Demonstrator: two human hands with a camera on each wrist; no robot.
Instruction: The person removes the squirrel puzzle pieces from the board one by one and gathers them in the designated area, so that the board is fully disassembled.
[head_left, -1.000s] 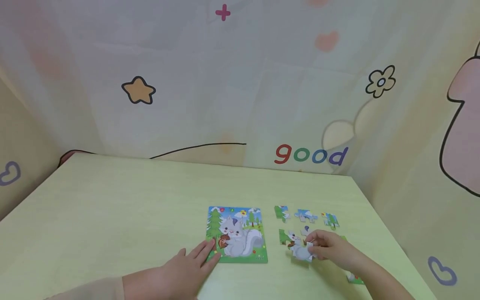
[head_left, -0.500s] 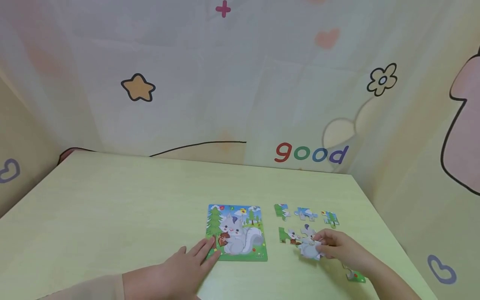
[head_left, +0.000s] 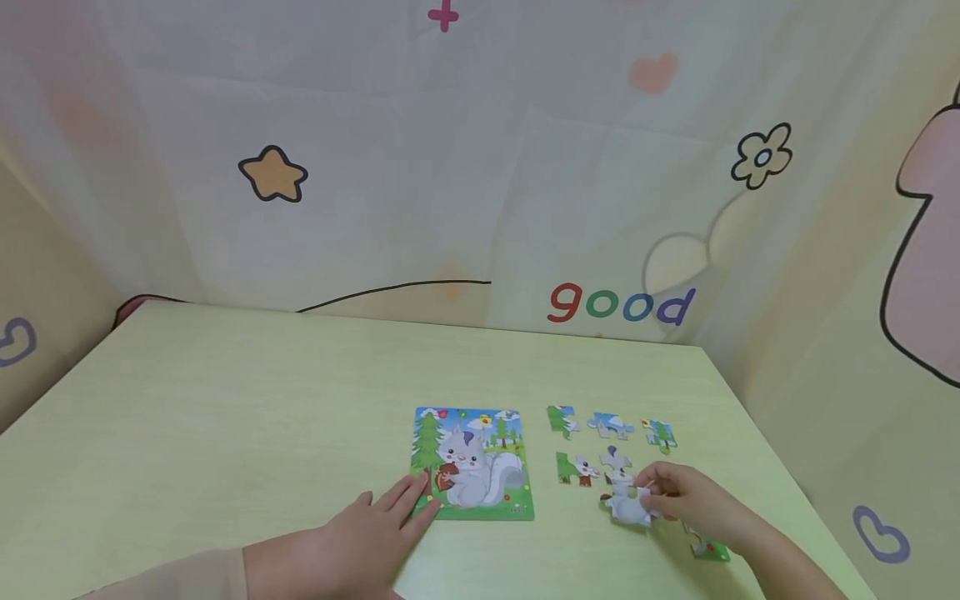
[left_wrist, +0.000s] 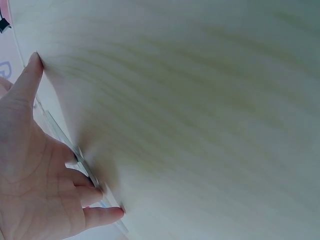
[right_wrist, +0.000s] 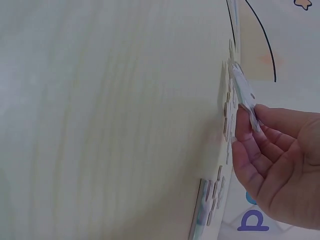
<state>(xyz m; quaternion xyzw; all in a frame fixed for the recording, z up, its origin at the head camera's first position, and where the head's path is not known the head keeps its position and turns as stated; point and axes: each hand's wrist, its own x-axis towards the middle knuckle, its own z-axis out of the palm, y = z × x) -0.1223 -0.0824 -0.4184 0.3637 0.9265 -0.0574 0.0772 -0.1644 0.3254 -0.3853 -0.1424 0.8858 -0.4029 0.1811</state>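
In the head view, my left hand [head_left: 375, 529] rests with extended fingers on the lower left edge of a square board [head_left: 472, 467] printed with a grey squirrel holding an acorn. My right hand [head_left: 686, 496] pinches a jigsaw piece [head_left: 628, 508] showing the squirrel's grey body, thumb against fingers. The right wrist view shows this piece [right_wrist: 244, 89] tilted and raised off the table. Just behind it lies a jigsaw piece with part of the squirrel's face [head_left: 617, 460], partly covered. Left of that is a piece with green tree and cheek [head_left: 573, 469].
Behind these, a row holds a tree piece [head_left: 561, 421], an ear piece [head_left: 611, 425] and another tree piece [head_left: 660, 433]. A green corner piece [head_left: 712, 550] lies partly under my right wrist. A printed cloth [head_left: 420, 183] hangs behind the pale table [head_left: 262, 400].
My right hand has carried the pinched jigsaw piece to the right, uncovering more of the tree-and-cheek piece. My left hand has stayed on the board.
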